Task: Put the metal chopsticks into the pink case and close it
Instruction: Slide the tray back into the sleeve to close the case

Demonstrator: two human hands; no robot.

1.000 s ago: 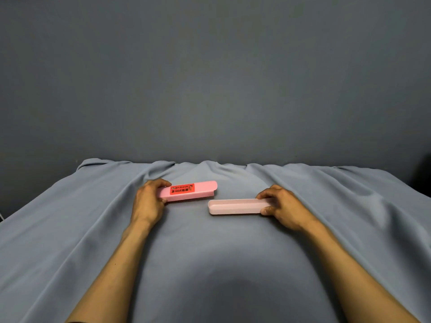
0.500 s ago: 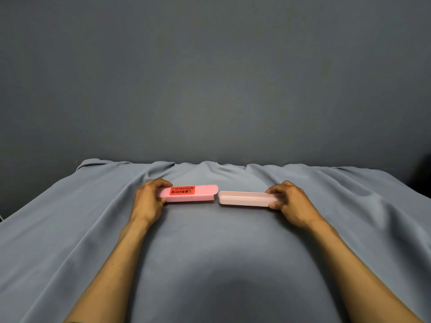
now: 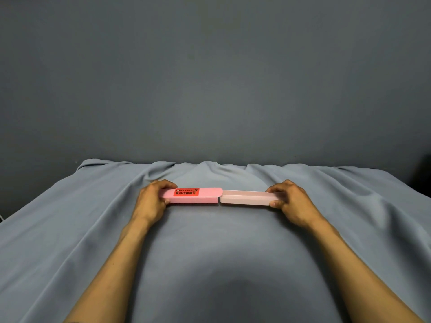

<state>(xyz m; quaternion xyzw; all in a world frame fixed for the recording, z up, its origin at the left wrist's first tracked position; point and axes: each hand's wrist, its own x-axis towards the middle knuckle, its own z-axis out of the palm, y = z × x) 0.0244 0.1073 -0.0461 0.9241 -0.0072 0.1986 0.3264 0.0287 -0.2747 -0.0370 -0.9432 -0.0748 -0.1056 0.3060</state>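
I am pinching the outer end of the pale pink tray (image 3: 245,197) in my right hand (image 3: 292,202), fingers curled over its far wall and thumb on its near wall. Within the last second I have been swinging this tray from an offset, skewed position into line with the pink sleeve (image 3: 193,196), which my left hand (image 3: 151,201) is clamping against the grey cloth (image 3: 221,252). The tray's open end is now meeting the sleeve mouth, so closing appears imminent. The metal chopsticks are not visible; I cannot tell whether they are inside.

Plain grey wall (image 3: 210,78), wrinkled grey-blue cloth (image 3: 221,241)
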